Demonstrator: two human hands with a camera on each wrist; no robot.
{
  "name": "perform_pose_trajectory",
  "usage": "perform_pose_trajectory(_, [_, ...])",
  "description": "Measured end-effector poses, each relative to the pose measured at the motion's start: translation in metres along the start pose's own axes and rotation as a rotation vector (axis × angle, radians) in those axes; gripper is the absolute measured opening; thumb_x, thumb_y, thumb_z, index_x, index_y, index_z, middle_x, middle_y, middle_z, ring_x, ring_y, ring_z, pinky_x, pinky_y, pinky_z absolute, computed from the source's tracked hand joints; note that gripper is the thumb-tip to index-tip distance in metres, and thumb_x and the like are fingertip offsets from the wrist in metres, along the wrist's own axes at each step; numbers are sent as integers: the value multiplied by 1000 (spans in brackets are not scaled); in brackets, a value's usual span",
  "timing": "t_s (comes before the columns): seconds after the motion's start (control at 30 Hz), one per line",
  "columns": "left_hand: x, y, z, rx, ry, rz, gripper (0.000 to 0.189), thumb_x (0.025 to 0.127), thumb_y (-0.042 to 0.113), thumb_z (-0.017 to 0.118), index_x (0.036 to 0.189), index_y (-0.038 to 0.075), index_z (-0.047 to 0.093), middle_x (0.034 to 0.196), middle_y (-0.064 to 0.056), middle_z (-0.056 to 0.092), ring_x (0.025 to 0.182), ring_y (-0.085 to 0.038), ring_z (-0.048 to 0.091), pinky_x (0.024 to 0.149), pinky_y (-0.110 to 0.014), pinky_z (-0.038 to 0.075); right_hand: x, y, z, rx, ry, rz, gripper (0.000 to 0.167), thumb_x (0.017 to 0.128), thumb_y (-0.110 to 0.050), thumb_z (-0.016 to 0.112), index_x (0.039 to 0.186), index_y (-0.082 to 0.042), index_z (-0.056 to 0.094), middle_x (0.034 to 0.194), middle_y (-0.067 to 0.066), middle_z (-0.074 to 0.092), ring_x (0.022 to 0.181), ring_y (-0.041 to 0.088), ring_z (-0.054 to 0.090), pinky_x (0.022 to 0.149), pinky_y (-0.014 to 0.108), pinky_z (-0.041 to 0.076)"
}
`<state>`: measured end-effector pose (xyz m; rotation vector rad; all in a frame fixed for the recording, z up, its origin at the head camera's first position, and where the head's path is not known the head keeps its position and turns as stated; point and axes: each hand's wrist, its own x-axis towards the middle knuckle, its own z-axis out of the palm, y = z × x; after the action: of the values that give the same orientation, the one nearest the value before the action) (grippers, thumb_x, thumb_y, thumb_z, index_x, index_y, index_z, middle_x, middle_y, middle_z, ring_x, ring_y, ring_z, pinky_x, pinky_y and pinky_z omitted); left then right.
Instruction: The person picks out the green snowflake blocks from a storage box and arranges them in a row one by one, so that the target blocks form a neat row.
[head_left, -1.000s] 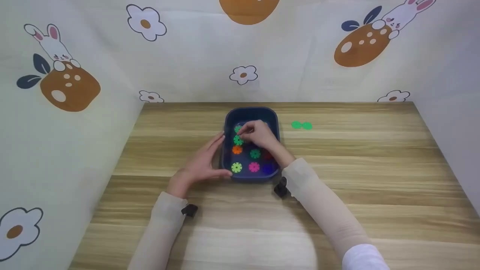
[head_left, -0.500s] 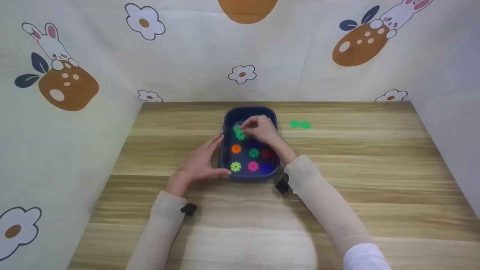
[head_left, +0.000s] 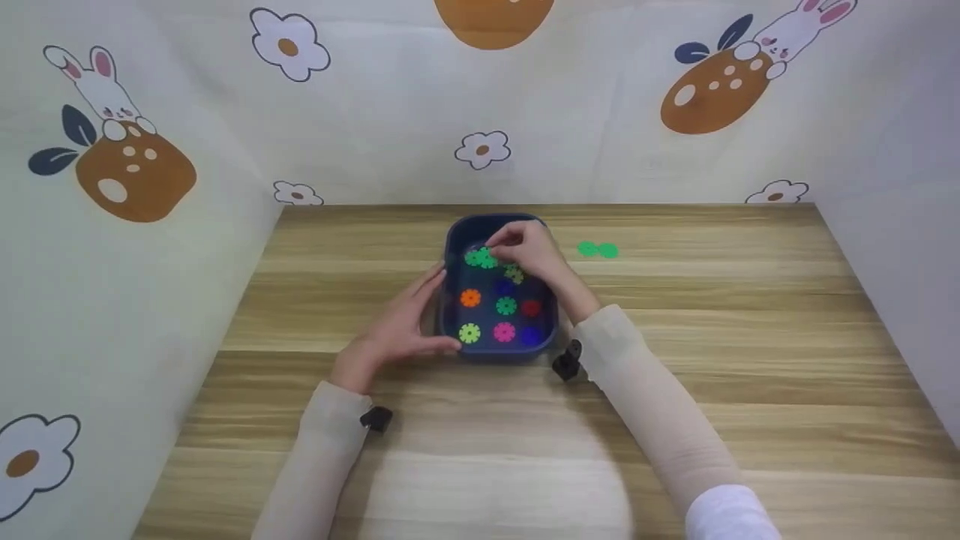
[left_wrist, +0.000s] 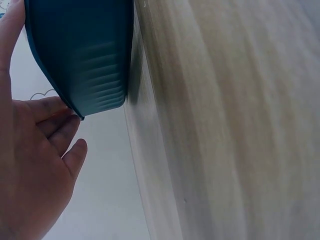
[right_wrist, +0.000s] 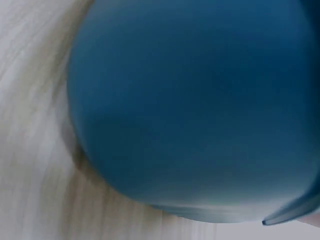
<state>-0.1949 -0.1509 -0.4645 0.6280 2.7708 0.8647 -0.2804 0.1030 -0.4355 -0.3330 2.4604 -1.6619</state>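
A dark blue plastic bin stands on the wooden table, with several notched interlocking discs in it. My right hand reaches over its far part and pinches a green disc between thumb and fingertips. This disc overlaps another green disc at the left. My left hand rests along the bin's left side, thumb at the near corner and fingers stretched along the rim. In the left wrist view, the fingertips touch the rim of the bin. The right wrist view shows mostly the bin's outer wall, hiding the right fingers.
An orange disc, a yellow-green disc, a pink disc and a red disc are among those in the bin. Two joined green discs lie on the table to its right. A patterned cloth hangs behind.
My right hand has moved the green disc away from me, up beside the other green one. A yellow-green disc under the hand now shows. The left hand stays put.
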Motion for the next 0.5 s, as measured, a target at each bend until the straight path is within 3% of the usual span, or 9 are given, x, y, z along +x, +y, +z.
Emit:
perform_pose_trajectory(0.3, [0, -2, 1, 19, -6, -5, 119, 71, 68, 78, 161, 24, 16, 170, 4, 9, 155, -26, 21, 124, -53, 26, 0, -2, -11, 47, 14, 38, 16, 92, -7, 69, 104, 2, 74, 98, 12, 73, 78, 9, 66, 80, 28, 62])
perform_pose_trajectory(0.5, [0, -1, 0, 12, -6, -7, 118, 71, 68, 78, 161, 23, 17, 170, 3, 10, 154, -27, 22, 123, -55, 27, 0, -4, -21, 62, 34, 23, 17, 92, -5, 68, 106, 4, 72, 96, 9, 71, 77, 7, 65, 77, 25, 61])
